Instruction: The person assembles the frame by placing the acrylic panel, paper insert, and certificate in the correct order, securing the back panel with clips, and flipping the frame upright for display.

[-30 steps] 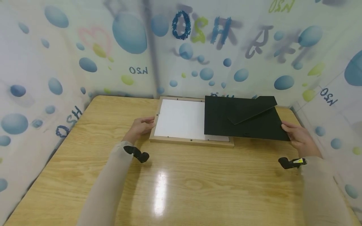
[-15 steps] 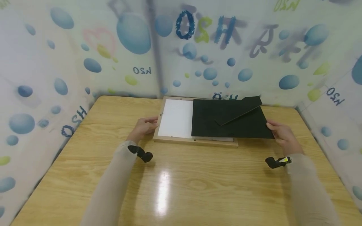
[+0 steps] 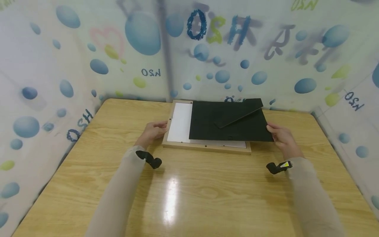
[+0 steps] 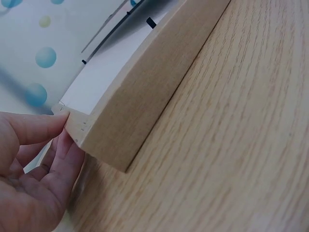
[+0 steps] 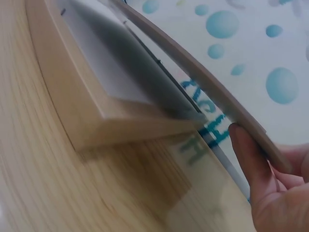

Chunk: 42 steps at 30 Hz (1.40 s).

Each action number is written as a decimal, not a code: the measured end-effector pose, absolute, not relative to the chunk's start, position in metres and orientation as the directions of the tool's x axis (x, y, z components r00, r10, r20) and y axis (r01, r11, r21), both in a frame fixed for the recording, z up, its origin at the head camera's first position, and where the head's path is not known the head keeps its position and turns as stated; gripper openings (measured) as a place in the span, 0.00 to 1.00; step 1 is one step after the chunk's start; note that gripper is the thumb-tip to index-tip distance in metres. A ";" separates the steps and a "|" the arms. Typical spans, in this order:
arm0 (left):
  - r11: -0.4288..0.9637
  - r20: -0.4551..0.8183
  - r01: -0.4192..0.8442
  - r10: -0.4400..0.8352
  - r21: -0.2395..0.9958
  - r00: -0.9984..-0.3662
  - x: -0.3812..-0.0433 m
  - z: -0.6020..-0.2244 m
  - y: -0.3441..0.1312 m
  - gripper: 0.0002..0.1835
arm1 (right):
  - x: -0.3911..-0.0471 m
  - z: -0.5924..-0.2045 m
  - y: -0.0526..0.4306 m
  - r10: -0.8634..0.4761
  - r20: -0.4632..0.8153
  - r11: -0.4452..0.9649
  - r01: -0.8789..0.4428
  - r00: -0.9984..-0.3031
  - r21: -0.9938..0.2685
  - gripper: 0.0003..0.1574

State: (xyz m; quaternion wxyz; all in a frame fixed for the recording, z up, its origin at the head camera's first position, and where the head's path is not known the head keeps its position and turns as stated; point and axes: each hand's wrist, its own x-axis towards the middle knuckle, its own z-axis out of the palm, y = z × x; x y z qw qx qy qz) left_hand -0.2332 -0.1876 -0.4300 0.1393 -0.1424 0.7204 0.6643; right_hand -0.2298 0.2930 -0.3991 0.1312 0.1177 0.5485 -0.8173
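A light wooden picture frame lies face down near the table's far edge, a white sheet inside it. My left hand holds its left side; in the left wrist view the thumb lies on top of the rail and the fingers against its outer side. My right hand pinches the right edge of a black backing board with an easel leg. The board slants over the frame, and in the right wrist view a gap shows between its raised edge and the frame.
Small dark tabs stick up along the frame's inner edge. The wooden table runs toward me. Behind and beside it hangs a patterned curtain with blue dots and letters.
My right hand has moved the backing board leftward, so it covers more of the white sheet. The left hand stays at the frame's left side. The head view has shifted slightly.
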 end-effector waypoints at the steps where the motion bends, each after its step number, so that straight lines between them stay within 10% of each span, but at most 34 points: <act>1: 0.075 -0.390 -0.391 -0.022 0.917 -0.920 -0.233 -0.430 -0.188 0.25 | -0.231 -0.399 0.290 -0.090 -0.336 -0.367 0.345 -0.937 -0.864 0.19; 42: 0.063 -0.361 -0.363 -0.041 0.930 -0.932 -0.234 -0.434 -0.189 0.24 | -0.241 -0.403 0.224 -0.076 -0.374 -0.369 0.375 -0.924 -0.851 0.19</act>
